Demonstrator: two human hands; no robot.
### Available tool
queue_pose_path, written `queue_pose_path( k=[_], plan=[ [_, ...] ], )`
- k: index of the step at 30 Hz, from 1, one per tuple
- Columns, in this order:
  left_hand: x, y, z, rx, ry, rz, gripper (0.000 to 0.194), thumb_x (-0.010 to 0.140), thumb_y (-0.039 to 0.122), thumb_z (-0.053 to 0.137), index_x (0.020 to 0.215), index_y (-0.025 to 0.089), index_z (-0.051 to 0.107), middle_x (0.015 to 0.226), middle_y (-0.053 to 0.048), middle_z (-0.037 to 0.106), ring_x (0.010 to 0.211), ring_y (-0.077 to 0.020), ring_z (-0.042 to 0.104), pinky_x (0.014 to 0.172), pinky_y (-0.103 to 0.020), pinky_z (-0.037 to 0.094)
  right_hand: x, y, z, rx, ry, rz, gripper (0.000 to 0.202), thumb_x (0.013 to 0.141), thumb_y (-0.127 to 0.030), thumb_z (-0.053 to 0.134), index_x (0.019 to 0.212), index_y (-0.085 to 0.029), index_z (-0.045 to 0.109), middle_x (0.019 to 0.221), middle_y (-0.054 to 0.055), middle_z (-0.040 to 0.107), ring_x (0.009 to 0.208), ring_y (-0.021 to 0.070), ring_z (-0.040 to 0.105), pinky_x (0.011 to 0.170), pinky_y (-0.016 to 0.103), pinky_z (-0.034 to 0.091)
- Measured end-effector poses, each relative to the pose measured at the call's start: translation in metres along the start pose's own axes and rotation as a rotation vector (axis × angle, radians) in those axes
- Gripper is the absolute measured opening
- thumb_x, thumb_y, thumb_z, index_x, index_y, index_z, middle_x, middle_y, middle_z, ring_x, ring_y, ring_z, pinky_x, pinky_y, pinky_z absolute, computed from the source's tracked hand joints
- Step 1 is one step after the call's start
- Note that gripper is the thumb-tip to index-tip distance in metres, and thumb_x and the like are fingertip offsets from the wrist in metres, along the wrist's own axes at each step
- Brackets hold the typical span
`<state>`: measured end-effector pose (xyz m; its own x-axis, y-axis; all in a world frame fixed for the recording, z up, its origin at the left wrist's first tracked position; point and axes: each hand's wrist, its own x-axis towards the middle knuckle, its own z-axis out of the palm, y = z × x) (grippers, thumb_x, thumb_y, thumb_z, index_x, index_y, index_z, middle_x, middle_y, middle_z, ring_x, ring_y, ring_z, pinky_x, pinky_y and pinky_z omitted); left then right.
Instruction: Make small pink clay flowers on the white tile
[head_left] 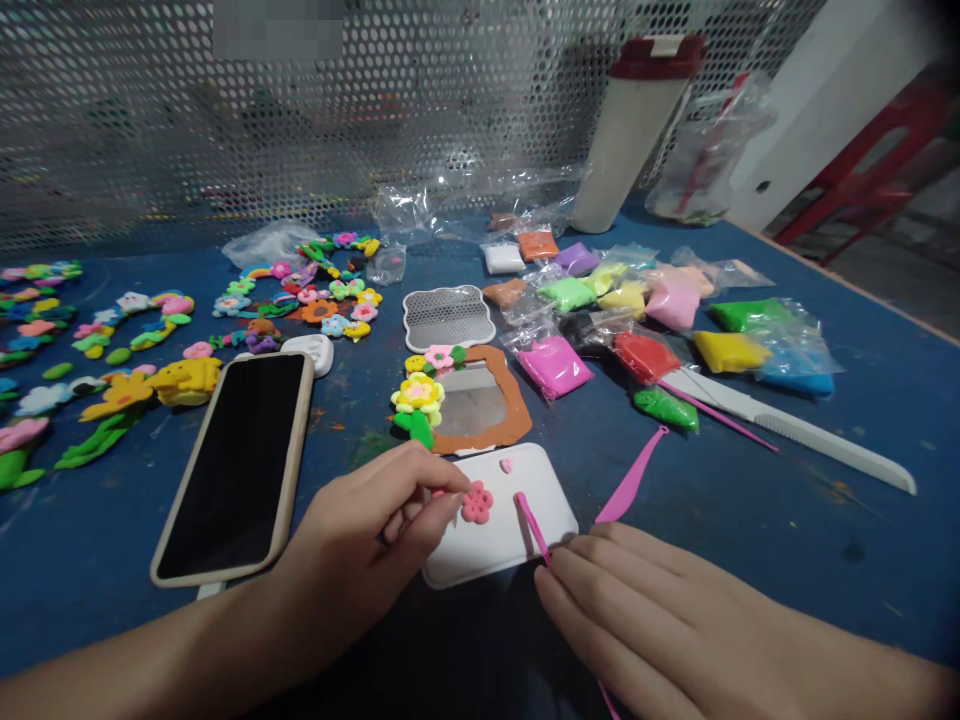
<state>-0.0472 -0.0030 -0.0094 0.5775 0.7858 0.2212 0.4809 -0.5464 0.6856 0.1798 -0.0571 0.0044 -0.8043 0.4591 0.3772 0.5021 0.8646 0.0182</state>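
A coral-pink clay flower (477, 502) lies on a white tray (495, 560), with a small pink clay piece (507, 466) behind it. My left hand (401, 510) is at the tray's left side, thumb and forefinger pinched at the flower's left edge. Between my right thumb and fingers is a thin pink tool; its tip (523, 503) points over the tray. My right hand (622, 600) is closed round this tool at the tray's front right. A brown clay frame (514, 400) with a yellow flower (418, 393) lies behind the tray.
A phone (234, 465) lies at left, near many clay decorations (120, 397). Clay packets (555, 365), a white-handled knife (832, 440) and a pink tool (634, 478) are at right. A small mirror (448, 318) and a tumbler (634, 130) stand farther back.
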Motion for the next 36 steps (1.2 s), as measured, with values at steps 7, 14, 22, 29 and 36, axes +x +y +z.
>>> queue_pose_path(
  k=[7, 14, 22, 29, 36],
  plan=[
    [-0.0008, 0.0024, -0.002, -0.008, -0.007, 0.005, 0.012, 0.088, 0.012, 0.049, 0.087, 0.021, 0.057, 0.075, 0.002, 0.061, 0.067, -0.0123, 0.059, 0.059, -0.023, 0.044, -0.0072, -0.0017, 0.0036, 0.04, 0.021, -0.004, 0.044, 0.095, -0.006, 0.024, 0.087, -0.01, 0.067, 0.071, 0.006, 0.07, 0.06, 0.0173, 0.061, 0.063, 0.031, 0.048],
    [-0.0003, 0.0012, -0.0008, -0.014, -0.02, -0.015, 0.012, 0.088, 0.012, 0.049, 0.087, 0.021, 0.058, 0.075, 0.002, 0.061, 0.067, -0.0126, 0.059, 0.06, -0.023, 0.044, 0.0013, -0.0033, -0.0003, 0.06, 0.023, 0.025, 0.04, 0.096, -0.011, 0.031, 0.084, -0.009, 0.068, 0.066, 0.005, 0.068, 0.058, 0.0173, 0.059, 0.063, 0.03, 0.047],
    [-0.0011, 0.0021, -0.0027, -0.034, -0.025, 0.005, 0.014, 0.088, 0.009, 0.05, 0.089, 0.021, 0.058, 0.078, 0.002, 0.061, 0.07, -0.0112, 0.059, 0.063, -0.021, 0.045, -0.0014, -0.0004, 0.0028, 0.096, 0.009, -0.006, 0.04, 0.097, -0.012, 0.031, 0.085, -0.011, 0.069, 0.071, 0.005, 0.07, 0.06, 0.0174, 0.059, 0.066, 0.03, 0.048],
    [0.0014, 0.0029, -0.0043, -0.08, -0.035, 0.067, 0.018, 0.087, 0.006, 0.053, 0.094, 0.019, 0.062, 0.085, 0.002, 0.066, 0.08, -0.0098, 0.062, 0.072, -0.016, 0.046, 0.0, -0.0009, 0.0031, 0.124, 0.002, -0.016, 0.057, 0.097, -0.006, 0.014, 0.086, -0.012, 0.07, 0.073, 0.007, 0.07, 0.064, 0.0172, 0.059, 0.068, 0.031, 0.048],
    [0.0027, 0.0033, -0.0037, -0.076, -0.026, 0.071, 0.019, 0.086, 0.004, 0.053, 0.092, 0.02, 0.061, 0.083, 0.003, 0.065, 0.078, -0.0079, 0.061, 0.071, -0.015, 0.045, 0.0009, 0.0016, 0.0043, 0.135, 0.028, -0.045, 0.058, 0.097, -0.007, 0.013, 0.082, -0.013, 0.069, 0.071, 0.005, 0.069, 0.059, 0.0163, 0.059, 0.062, 0.029, 0.047]
  ],
)
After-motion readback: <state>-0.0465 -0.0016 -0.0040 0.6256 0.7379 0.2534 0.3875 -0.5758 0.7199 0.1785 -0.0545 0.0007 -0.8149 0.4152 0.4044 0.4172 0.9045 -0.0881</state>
